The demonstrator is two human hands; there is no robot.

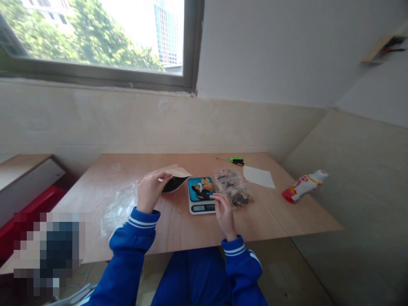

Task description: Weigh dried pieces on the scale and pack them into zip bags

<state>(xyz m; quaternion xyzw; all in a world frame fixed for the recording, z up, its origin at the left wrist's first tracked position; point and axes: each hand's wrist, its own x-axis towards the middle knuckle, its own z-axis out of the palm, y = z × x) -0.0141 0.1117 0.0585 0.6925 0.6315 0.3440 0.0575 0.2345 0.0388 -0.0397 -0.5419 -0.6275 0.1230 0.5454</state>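
My left hand [153,189] grips the rim of a brown paper pouch [174,170], whose mouth gapes and shows a dark inside. Right of the pouch stands a white kitchen scale [193,209] with a blue top and a small display. Brown and black dried pieces [207,185], perhaps mushrooms, are heaped on it, with a small white bit among them. At the scale's right edge my right hand [225,214] has its thumb and fingers pinched together at a dark dried piece [204,196]. Beside that hand lie clear zip bags [240,195] of similar pieces.
Crumpled clear plastic [119,210] is on the left of the wooden table [172,233]. Behind the bags are a green-and-black screwdriver [236,161] and a white paper sheet [259,176]. A white-and-red bottle [304,186] stands at the right. A wall closes off the back.
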